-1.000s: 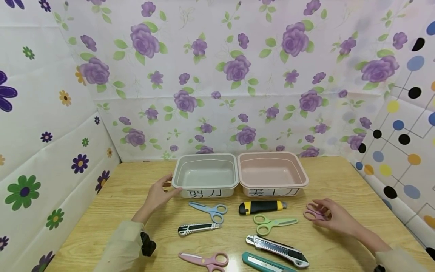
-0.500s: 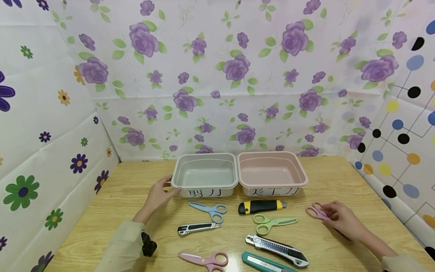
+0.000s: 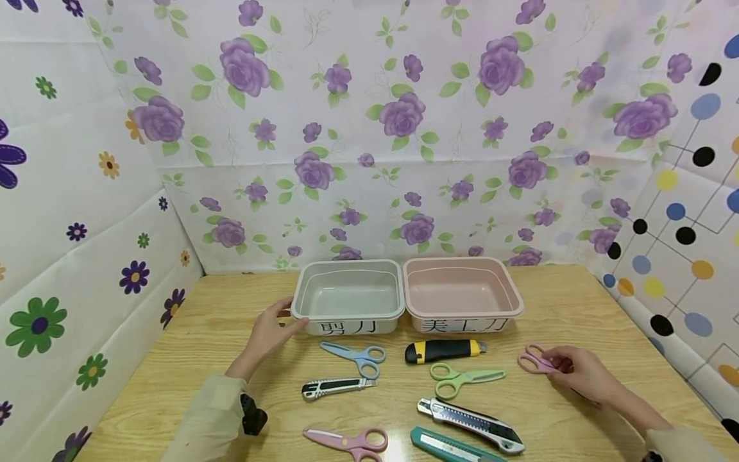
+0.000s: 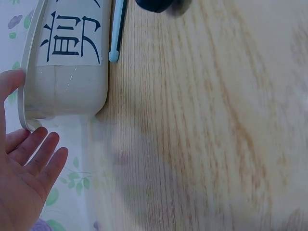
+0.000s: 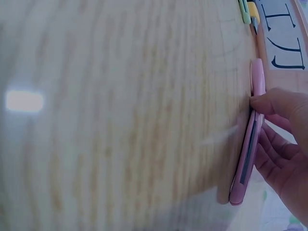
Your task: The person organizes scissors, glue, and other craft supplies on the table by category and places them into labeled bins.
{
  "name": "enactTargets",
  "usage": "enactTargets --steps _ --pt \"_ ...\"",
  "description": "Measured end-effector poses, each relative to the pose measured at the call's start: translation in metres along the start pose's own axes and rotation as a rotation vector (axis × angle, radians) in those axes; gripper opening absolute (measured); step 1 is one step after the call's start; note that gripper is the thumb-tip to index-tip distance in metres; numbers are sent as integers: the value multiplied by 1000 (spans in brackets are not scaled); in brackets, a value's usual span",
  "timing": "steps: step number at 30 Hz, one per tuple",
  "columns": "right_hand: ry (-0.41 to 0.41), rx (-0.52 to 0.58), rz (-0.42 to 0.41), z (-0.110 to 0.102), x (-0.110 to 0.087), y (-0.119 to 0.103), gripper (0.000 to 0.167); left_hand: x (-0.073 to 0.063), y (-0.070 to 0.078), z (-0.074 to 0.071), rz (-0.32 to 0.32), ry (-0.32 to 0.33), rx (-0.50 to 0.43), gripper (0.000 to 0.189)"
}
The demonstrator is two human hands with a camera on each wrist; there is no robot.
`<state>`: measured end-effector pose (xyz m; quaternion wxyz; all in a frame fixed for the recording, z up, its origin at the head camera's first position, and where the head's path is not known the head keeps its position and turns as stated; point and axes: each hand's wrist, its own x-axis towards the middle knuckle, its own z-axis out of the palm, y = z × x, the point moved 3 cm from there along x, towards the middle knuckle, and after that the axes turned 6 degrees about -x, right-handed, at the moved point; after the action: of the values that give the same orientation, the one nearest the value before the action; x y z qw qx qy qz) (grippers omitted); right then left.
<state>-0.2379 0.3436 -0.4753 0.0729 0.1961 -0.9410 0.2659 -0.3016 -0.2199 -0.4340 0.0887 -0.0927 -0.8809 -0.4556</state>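
At the right of the table, my right hand (image 3: 586,375) pinches a pair of pink scissors (image 3: 537,360) between thumb and fingers. Their handle loops point left and the palm covers most of the blades in the head view. Seen edge-on in the right wrist view, the scissors (image 5: 246,159) are close over the wood. My left hand (image 3: 270,330) touches the left front corner of a grey plastic bin (image 3: 348,264), thumb at the front rim and fairly straight fingers (image 4: 50,159) by the side. A paper label with black characters is on the bin's front.
A pink bin (image 3: 462,263) stands right beside the grey one. In front lie blue scissors (image 3: 369,362), green scissors (image 3: 462,380), more pink scissors (image 3: 346,443), a yellow-black cutter (image 3: 444,351), a white-black cutter (image 3: 337,387), a silver cutter (image 3: 470,423) and a teal cutter (image 3: 453,446).
My right hand and the pink scissors have shifted a little right and nearer, then slightly back left. More of the scissors' handles shows. My left hand has stayed at the grey bin.
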Motion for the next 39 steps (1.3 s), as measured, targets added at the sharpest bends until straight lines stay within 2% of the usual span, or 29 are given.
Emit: enactTargets --steps 7,17,27,39 --pt "-99 54 -93 -2 6 5 22 -1 2 0 3 -4 -9 62" --pt "-221 90 -148 -5 13 9 20 0 3 -1 -15 -4 -5 62" --pt "-235 132 -265 -10 19 -4 20 1 4 -3 -83 -25 -58 61" --pt "-204 99 -423 -31 47 -43 24 2 6 -3 -99 -35 -103 62"
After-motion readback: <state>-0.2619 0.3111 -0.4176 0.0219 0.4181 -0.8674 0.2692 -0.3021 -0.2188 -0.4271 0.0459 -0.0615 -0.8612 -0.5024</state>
